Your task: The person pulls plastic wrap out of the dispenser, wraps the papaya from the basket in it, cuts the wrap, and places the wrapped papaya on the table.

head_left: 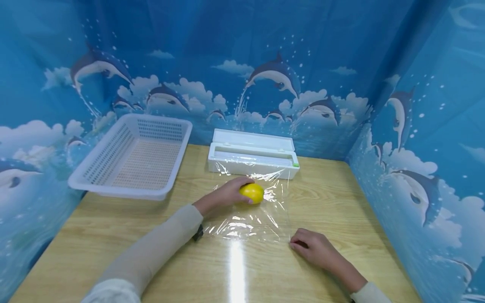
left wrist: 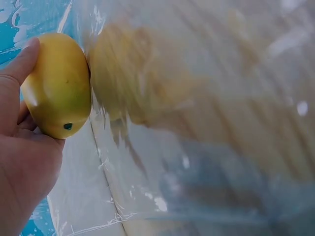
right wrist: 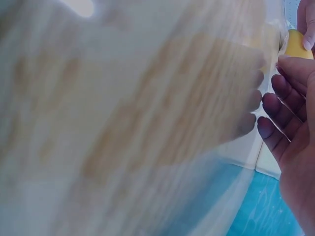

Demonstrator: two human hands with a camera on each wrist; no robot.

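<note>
A smooth yellow mango [head_left: 253, 193] rests on a sheet of clear cling film [head_left: 242, 225] spread over the table. My left hand [head_left: 229, 191] grips the mango from its left side, thumb toward me. In the left wrist view the mango [left wrist: 59, 83] shows a greenish tint and a small dark stem spot at one end. At the film's near right corner, the thumb and forefinger of my right hand [head_left: 312, 248] pinch the film's edge. Its other fingers are loosely curled in the right wrist view.
Behind the mango stands a white cling film box [head_left: 254, 141] with its lid raised; the sheet runs out from it. A white perforated basket [head_left: 129, 192] sits at the back left. Blue dolphin-print curtains [head_left: 212, 46] enclose the wooden table [head_left: 322, 202].
</note>
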